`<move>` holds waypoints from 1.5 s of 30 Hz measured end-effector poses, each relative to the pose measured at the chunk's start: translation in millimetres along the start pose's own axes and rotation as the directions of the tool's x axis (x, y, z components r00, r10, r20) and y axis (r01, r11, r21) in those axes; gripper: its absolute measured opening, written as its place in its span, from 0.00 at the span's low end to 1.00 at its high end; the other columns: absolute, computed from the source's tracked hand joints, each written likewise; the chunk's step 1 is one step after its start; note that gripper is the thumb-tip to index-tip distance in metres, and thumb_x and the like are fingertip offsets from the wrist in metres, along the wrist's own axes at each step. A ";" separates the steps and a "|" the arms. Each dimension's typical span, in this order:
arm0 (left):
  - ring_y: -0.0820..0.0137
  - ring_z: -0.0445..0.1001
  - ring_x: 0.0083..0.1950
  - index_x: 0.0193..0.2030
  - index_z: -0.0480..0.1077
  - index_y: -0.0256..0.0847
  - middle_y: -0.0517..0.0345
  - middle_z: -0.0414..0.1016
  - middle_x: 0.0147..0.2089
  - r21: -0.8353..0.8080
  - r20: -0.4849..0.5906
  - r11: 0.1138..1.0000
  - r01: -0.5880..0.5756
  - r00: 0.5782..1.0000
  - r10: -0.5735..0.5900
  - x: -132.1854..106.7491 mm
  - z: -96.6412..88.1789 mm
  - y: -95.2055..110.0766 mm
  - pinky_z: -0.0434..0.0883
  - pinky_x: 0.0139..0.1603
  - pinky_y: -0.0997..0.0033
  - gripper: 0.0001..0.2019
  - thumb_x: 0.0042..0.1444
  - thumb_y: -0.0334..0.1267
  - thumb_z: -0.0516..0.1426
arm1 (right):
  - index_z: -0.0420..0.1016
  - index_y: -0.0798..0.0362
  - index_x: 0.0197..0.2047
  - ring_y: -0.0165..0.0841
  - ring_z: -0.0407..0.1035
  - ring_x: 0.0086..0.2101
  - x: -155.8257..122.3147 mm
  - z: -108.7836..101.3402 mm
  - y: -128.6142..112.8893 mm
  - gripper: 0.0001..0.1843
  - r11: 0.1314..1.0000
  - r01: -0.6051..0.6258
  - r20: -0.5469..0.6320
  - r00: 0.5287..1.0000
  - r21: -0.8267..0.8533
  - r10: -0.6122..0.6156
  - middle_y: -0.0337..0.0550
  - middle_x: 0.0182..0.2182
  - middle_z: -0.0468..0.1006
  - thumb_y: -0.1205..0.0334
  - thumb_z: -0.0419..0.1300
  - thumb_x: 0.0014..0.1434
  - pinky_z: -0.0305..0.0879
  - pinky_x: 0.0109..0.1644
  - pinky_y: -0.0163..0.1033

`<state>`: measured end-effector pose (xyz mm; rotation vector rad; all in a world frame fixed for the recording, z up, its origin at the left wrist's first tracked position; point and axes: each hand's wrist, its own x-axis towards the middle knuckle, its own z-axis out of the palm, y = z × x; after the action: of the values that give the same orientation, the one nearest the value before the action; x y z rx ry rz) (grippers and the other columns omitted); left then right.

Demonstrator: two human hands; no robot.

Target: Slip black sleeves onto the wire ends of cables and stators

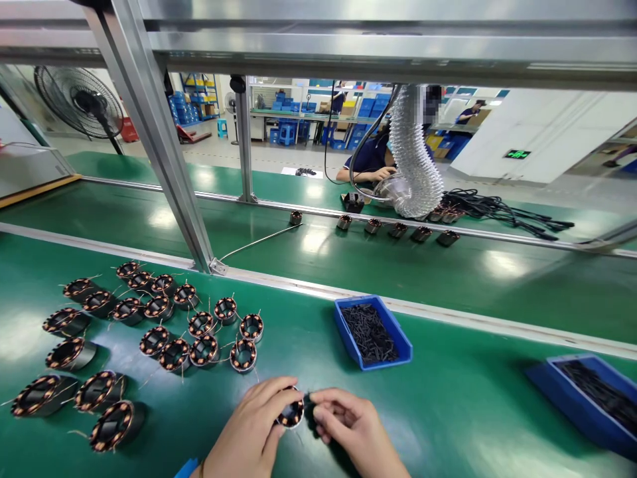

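Observation:
My left hand (259, 419) is wrapped around a motor stator (292, 413), a dark ring with copper windings, close to the table's front edge. Its open end faces me, and part of its rim is under my fingers. Just to the right, my right hand (346, 418) has thumb and forefinger pinched together beside the ring. Something small and dark shows at those fingertips, too small to make out. Beyond both hands is a blue bin (398, 358) holding many short black tube pieces (368, 332).
Many more stators (174, 355) with loose wire ends stand on the left of the green table. A second blue bin (572, 398) is at far right. Past a metal post (164, 146), several stators (373, 226) line the belt. A co-worker (371, 159) sits behind a silver duct (413, 153).

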<state>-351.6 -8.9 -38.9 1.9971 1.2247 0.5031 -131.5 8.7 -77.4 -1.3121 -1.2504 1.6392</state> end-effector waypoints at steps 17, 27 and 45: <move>0.62 0.70 0.67 0.66 0.65 0.48 0.55 0.72 0.66 -0.111 -0.028 0.994 0.016 0.999 -0.019 1.0 -7.8 -8.6 0.67 0.69 0.57 0.33 0.53 0.24 0.52 | 0.78 0.57 0.37 0.27 0.70 0.20 27.1 2.0 -20.3 0.31 0.987 -0.118 0.173 0.980 0.108 0.098 0.36 0.21 0.77 0.38 0.75 0.43 0.67 0.27 0.34; 0.55 0.64 0.71 0.72 0.57 0.42 0.46 0.63 0.72 0.344 -0.303 0.932 0.115 0.953 -0.006 22.5 30.6 10.1 0.74 0.61 0.55 0.32 0.61 0.22 0.49 | 0.85 0.52 0.49 0.40 0.78 0.31 8.3 -17.4 -2.7 0.31 0.882 0.298 -0.189 0.904 -0.365 -0.383 0.52 0.35 0.84 0.34 0.61 0.59 0.77 0.40 0.43; 0.64 0.79 0.49 0.47 0.71 0.45 0.51 0.76 0.54 0.608 -0.223 0.764 -0.215 0.878 0.424 -42.3 44.7 -31.3 0.78 0.48 0.70 0.15 0.56 0.25 0.55 | 0.82 0.55 0.31 0.32 0.71 0.22 -1.7 11.9 -15.5 0.32 0.986 0.086 -0.186 0.981 0.141 -0.059 0.41 0.19 0.77 0.33 0.73 0.39 0.65 0.23 0.33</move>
<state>-361.1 -54.3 -90.1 2.7603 1.3512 0.7573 -143.4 8.8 -61.8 -1.2765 -1.0355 1.4952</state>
